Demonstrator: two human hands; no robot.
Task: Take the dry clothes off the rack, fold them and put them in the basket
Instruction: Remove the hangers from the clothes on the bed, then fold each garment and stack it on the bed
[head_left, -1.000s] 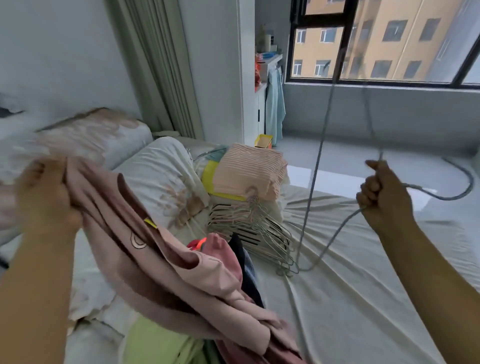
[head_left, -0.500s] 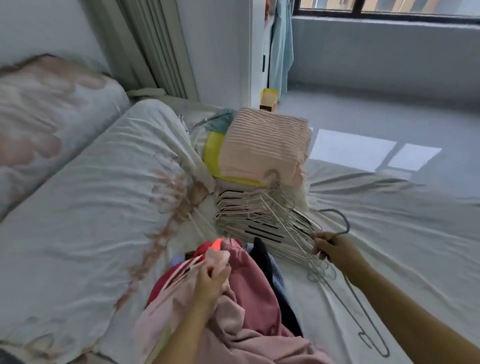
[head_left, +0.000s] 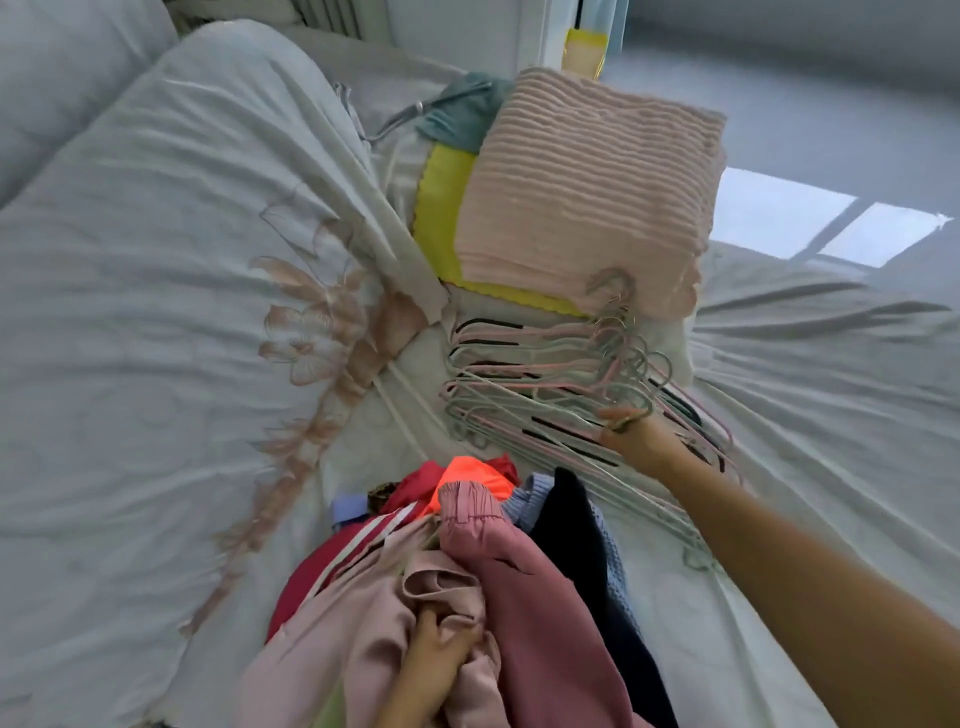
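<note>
Now, left hand (head_left: 434, 657) grips pink garment (head_left: 363, 623); right hand (head_left: 631, 441) pinches hanger (head_left: 642, 405).

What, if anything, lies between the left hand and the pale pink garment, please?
Nothing visible: the left hand grips a fold of the pale pink garment atop the clothes pile. The right hand pinches a hanger over at the hanger stack.

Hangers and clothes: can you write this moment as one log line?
right hand: pinches hanger hook on hanger pile | left hand: grips pale pink garment | folded stack: on bed
</note>
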